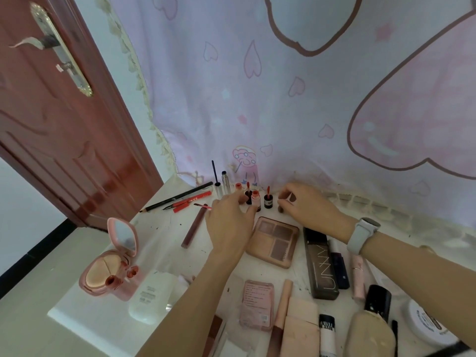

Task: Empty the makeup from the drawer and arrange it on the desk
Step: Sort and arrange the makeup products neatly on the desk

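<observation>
Most makeup already lies across the desk (164,228) — lip tints (255,198) upright along its back edge, where the left hand (229,222) hovers loose-fingered and the right hand (306,202) pinches something small; little seems left.

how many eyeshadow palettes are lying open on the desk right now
1. The open palette lies in the middle of the desk, just below the left hand and right hand. The pink case nearer the camera lies closed, so its contents are unknown.
</observation>
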Tool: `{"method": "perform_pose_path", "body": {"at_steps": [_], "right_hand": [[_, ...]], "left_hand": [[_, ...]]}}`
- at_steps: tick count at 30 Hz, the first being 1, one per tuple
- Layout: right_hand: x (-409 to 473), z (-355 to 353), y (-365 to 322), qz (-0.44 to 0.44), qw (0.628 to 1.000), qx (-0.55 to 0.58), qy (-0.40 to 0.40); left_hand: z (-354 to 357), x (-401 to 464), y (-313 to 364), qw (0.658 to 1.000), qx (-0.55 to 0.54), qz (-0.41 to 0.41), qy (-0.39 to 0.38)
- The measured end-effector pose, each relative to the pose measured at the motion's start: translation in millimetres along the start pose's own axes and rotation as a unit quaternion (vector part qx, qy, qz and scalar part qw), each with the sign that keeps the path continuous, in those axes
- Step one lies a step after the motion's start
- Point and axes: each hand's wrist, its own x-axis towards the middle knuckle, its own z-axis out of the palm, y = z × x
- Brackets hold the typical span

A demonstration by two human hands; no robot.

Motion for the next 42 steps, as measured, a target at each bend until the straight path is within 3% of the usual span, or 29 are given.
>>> {"method": "perform_pose_path", "body": {"at_steps": [2,5,9,15,20,23,27,32,34,39,42], "right_hand": [[-13,-5,-13,-0.044,0.998,-0.043,-0.016],[-28,-4,-33,-0.097,0.98,-0.14,-0.103],[-36,5,-48,-0.084,0.957,-0.201,-0.192],[-37,7,-55,-0.062,0.944,-0.217,-0.24],[-43,2,-65,-0.041,0.962,-0.161,-0.216],[-49,-12,-75,-0.044,0.983,-0.037,-0.174],[-66,-28,-97,-0.09,0.98,0.062,-0.164],[-88,-33,-123,-0.163,0.968,0.084,-0.17],[-92,-34,-125,-0.163,0.966,0.095,-0.175],[-96,-37,-126,-0.137,0.965,0.12,-0.188],[-95,-34,-126,-0.101,0.97,0.15,-0.161]], "left_hand": [[-11,-6,-3,1.0,-0.016,-0.004,0.0],[-29,-14,-4,0.999,-0.044,-0.02,0.004],[-52,-27,-7,0.996,-0.076,-0.039,0.018],[-72,-47,-18,0.989,-0.137,-0.057,0.011],[-85,-66,-24,0.968,-0.232,-0.089,-0.017],[-91,-77,-26,0.932,-0.332,-0.136,-0.048],[-97,-88,-25,0.827,-0.49,-0.21,-0.182],[-100,-97,-21,0.71,-0.596,-0.176,-0.331],[-101,-97,-21,0.694,-0.613,-0.165,-0.339],[-96,-95,-29,0.721,-0.623,-0.143,-0.268],[-93,-94,-30,0.712,-0.652,-0.102,-0.24]]}}
